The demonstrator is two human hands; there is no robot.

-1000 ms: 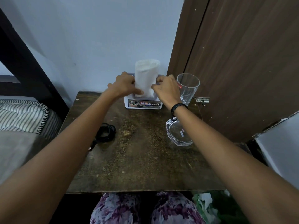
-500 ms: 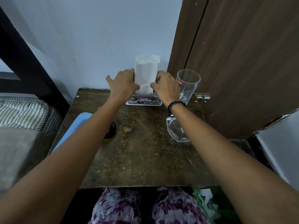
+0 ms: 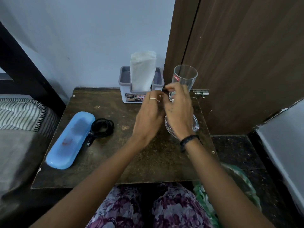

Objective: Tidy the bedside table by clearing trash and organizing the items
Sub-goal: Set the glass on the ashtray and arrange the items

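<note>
- Head view: your two hands hang close together above the back right of the dark, scuffed wooden table (image 3: 105, 155), its top speckled with pale crumbs and dust.
- Your left hand (image 3: 148, 119), a thin ring on one finger, has loosely curled fingers and grasps nothing.
- Your right hand (image 3: 178, 112), a black band at its wrist, is raised just in front of the drinking glass (image 3: 185, 78); its fingers are bent, and whether they touch the glass cannot be told.
- The glass is clear, smooth and tapered, upright at the table's back right corner, with a small red label near its rim.
- A clear glass ashtray (image 3: 195, 125), thick and rounded, sits under your right hand, mostly hidden by it.
- A white plastic holder (image 3: 126, 94) with a grey rim stands at the back edge against the pale wall, a printed sticker on its front; a folded stack of white paper napkins (image 3: 142, 71) stands upright in its middle slot.
- A light-blue hard case (image 3: 70, 140), long, rounded and glossy, lies diagonally on the table's left side.
- A coiled black cable (image 3: 102, 128) lies just beside the case, its plug end touching the case's edge.
- A striped mattress (image 3: 21, 115) borders the table's left; a brown wooden door (image 3: 246, 63) rises at right.
</note>
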